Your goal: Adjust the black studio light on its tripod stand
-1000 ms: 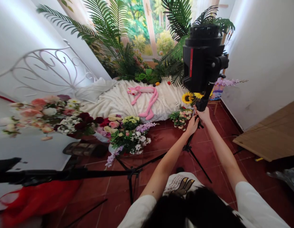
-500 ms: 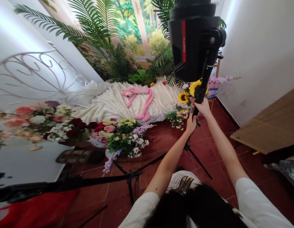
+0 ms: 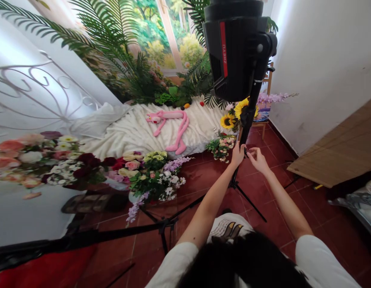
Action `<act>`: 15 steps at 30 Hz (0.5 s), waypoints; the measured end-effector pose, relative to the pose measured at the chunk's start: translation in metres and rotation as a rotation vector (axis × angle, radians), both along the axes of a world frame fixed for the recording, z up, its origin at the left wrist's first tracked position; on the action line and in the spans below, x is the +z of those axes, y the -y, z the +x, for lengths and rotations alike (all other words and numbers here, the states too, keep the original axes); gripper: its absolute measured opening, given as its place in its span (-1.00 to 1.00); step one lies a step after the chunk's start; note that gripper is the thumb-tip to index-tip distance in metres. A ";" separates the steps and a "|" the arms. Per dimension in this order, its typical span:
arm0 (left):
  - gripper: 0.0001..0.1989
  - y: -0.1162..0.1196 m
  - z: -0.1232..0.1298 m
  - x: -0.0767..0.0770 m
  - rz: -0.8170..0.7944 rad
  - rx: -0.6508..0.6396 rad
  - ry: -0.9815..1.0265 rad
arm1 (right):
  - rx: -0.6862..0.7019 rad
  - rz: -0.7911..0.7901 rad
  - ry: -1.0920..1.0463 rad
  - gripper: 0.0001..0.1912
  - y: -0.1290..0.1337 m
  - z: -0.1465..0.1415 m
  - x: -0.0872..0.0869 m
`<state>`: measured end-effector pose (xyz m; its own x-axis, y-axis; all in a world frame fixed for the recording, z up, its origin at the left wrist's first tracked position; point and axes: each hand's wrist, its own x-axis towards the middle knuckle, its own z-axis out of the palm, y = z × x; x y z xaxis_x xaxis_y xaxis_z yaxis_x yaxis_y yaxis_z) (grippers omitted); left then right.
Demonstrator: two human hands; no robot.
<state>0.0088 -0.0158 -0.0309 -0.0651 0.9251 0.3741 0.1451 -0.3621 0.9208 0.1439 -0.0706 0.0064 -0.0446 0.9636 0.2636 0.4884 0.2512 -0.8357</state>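
Note:
A black studio light (image 3: 233,56) with a red stripe stands high on a black light stand (image 3: 249,116) in front of me. My left hand (image 3: 238,154) is wrapped round the stand's pole below the light. Just to its right, my right hand (image 3: 258,160) has its fingertips at a small black knob (image 3: 246,152) on the pole, with thumb and finger bent towards it. Sunflowers (image 3: 241,110) are behind the pole, and the stand's legs (image 3: 248,200) spread over the red tiles.
A second black stand (image 3: 113,234) crosses the lower left. Flower bunches (image 3: 152,176) line the near side of a white blanket (image 3: 128,128) holding a pink plush toy (image 3: 181,132). A brown board (image 3: 332,156) leans at the right.
My right hand has left the upper pole below the light and moved down to the knob beside my left hand. The view has shifted slightly, so the scene sits further left.

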 end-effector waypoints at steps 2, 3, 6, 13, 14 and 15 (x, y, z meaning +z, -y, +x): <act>-0.44 0.001 -0.001 0.002 -0.015 -0.009 0.003 | -0.060 -0.022 -0.135 -0.61 -0.001 -0.009 -0.012; -0.44 0.002 -0.001 0.003 -0.021 -0.013 0.002 | -0.093 -0.038 -0.211 -0.61 -0.001 -0.015 -0.016; -0.44 0.004 -0.003 0.005 -0.029 -0.029 -0.007 | -0.189 -0.138 -0.467 -0.61 -0.001 -0.032 -0.023; -0.43 0.004 -0.004 0.006 0.015 -0.015 -0.043 | -0.198 -0.634 -1.176 -0.82 -0.006 -0.043 -0.010; -0.42 0.004 -0.004 0.006 0.008 -0.013 -0.043 | -0.148 -0.726 -1.273 -0.79 -0.006 -0.041 -0.008; -0.41 0.004 -0.004 0.005 0.001 -0.017 -0.041 | -0.103 -0.794 -1.345 -0.78 -0.005 -0.040 -0.007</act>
